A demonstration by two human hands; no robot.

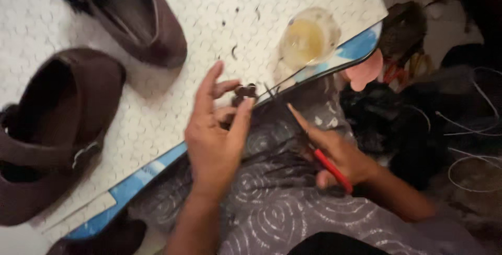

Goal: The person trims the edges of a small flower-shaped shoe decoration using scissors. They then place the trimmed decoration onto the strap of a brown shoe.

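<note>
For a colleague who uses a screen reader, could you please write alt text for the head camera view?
A person's left hand pinches a small dark piece at the edge of a white board, while the right hand holds red-handled scissors to it. Two brown shoes and a cup of yellowish liquid sit on the board.

A white dimpled board [172, 98] with a blue edge; dim clutter and white wires [470, 129] beside it
</note>
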